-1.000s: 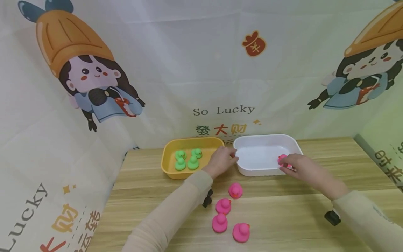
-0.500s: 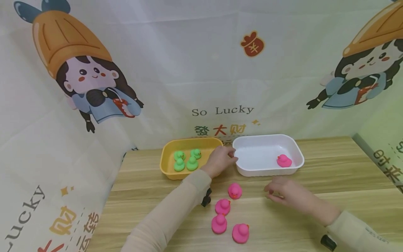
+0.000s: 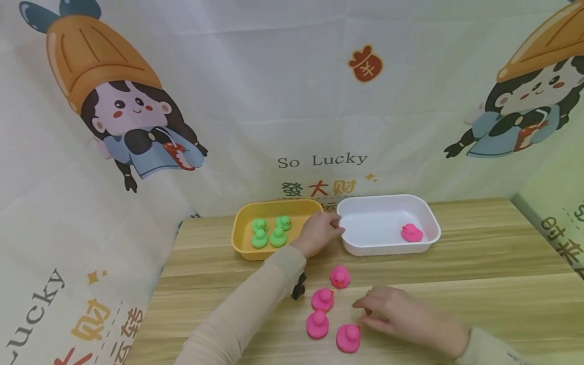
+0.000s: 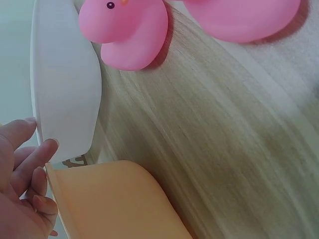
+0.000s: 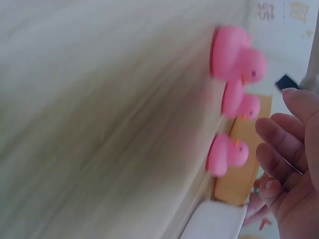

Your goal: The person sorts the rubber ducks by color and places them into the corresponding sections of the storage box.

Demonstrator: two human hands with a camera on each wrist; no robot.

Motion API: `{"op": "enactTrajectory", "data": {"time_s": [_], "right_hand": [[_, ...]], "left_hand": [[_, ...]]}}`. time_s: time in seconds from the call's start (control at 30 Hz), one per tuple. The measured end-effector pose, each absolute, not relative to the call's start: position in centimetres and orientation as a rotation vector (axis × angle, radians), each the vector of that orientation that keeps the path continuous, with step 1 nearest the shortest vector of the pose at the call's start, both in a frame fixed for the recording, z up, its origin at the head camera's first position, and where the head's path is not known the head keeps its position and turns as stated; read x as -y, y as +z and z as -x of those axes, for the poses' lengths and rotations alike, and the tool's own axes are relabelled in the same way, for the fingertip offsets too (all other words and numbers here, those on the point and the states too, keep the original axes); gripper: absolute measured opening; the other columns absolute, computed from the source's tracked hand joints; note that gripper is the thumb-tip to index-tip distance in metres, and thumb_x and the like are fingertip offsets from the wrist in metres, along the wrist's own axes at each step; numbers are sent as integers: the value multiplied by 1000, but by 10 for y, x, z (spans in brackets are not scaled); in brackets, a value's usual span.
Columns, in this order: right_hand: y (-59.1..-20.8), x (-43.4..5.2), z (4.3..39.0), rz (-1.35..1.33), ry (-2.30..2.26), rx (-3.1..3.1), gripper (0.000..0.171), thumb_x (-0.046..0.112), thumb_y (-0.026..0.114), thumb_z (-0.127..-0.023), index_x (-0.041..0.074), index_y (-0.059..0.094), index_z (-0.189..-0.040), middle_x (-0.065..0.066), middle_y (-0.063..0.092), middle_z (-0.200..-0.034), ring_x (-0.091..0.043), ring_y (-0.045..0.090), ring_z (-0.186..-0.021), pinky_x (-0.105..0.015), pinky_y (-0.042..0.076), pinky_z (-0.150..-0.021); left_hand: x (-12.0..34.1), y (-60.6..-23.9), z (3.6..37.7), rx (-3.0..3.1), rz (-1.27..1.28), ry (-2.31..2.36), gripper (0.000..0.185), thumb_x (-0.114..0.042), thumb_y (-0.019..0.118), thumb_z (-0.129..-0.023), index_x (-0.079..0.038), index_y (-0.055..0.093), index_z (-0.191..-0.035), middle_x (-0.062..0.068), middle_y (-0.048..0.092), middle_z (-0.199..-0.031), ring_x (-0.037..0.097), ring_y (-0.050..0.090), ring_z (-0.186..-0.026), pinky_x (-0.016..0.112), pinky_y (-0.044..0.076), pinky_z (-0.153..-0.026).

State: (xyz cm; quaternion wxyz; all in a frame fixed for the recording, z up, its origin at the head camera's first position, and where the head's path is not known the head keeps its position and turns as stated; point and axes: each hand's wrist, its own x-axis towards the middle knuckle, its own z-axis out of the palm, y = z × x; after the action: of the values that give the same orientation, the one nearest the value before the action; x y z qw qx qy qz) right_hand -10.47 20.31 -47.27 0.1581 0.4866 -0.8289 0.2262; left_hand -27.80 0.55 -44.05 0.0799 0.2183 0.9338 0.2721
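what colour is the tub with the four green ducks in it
Yellow tub, clearest in the head view.

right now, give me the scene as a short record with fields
left hand: left hand rests between the yellow tray and the white tray, fingers on the white rim
right hand: right hand empty, beside the nearest pink duck
yellow tray: four green ducks
white tray: one pink duck
table: four pink ducks loose

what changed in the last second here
The right hand let go of a pink duck in the white tray, then drew back to the four pink ducks on the table, holding nothing. The left hand stayed between the trays; green ducks unmoved.
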Motion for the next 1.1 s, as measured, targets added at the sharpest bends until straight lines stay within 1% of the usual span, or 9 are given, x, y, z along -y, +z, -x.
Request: {"op": "enactTrajectory", "data": {"time_s": [0.07, 0.23, 0.3, 0.43, 0.73, 0.97, 1.1], "right_hand": [[-473, -197, 100, -1410, 661, 2395, 20, 24, 76, -96, 11, 74, -112, 10, 67, -91, -1, 57, -82, -13, 48, -77], [-475, -186, 92, -1435, 657, 2433, 24, 25, 76, -96, 11, 74, -116, 10, 68, -95, -1, 59, -86, -12, 48, -81], [-476, -183, 91, -1439, 643, 2440, 23, 25, 76, -96, 12, 75, -115, 10, 68, -95, -1, 59, -86, -12, 47, -81], [-477, -178, 88, -1451, 623, 2448, 20, 26, 77, -96, 14, 75, -112, 13, 64, -91, 0, 55, -83, -9, 44, -79], [-478, -175, 86, -1459, 589, 2520, 14, 28, 77, -96, 18, 75, -107, 16, 61, -88, 2, 52, -81, -9, 44, -76], [-481, -180, 87, -1441, 510, 2478, 15, 25, 82, -91, 20, 76, -104, 15, 59, -86, 1, 51, -79, -10, 43, -74], [-481, -187, 88, -1465, 443, 2409, 20, 23, 85, -87, 21, 76, -104, 13, 53, -86, -1, 49, -78, -10, 41, -72]], "left_hand": [[-6, -441, 278, -2794, -652, 814, 40, -26, 72, -100, -6, 69, -135, 2, 73, -108, 17, 58, -98, 28, 51, -88], [-6, -441, 279, -2798, -658, 802, 40, -27, 72, -100, -6, 69, -135, 2, 73, -109, 17, 57, -99, 28, 51, -88], [-6, -441, 278, -2796, -660, 802, 40, -27, 72, -100, -6, 69, -135, 2, 73, -108, 17, 57, -98, 28, 51, -87], [-6, -441, 278, -2791, -660, 808, 40, -26, 72, -101, -6, 68, -135, 2, 72, -108, 18, 56, -98, 28, 51, -87], [-5, -441, 278, -2794, -667, 814, 40, -25, 71, -101, -4, 68, -135, 4, 73, -109, 17, 58, -95, 26, 52, -84], [-5, -441, 278, -2798, -671, 798, 41, -26, 72, -101, -5, 68, -135, 2, 73, -109, 17, 58, -97, 27, 51, -86], [-6, -441, 278, -2797, -671, 804, 40, -26, 71, -101, -6, 68, -135, 2, 73, -110, 17, 58, -99, 28, 52, -88]]}}
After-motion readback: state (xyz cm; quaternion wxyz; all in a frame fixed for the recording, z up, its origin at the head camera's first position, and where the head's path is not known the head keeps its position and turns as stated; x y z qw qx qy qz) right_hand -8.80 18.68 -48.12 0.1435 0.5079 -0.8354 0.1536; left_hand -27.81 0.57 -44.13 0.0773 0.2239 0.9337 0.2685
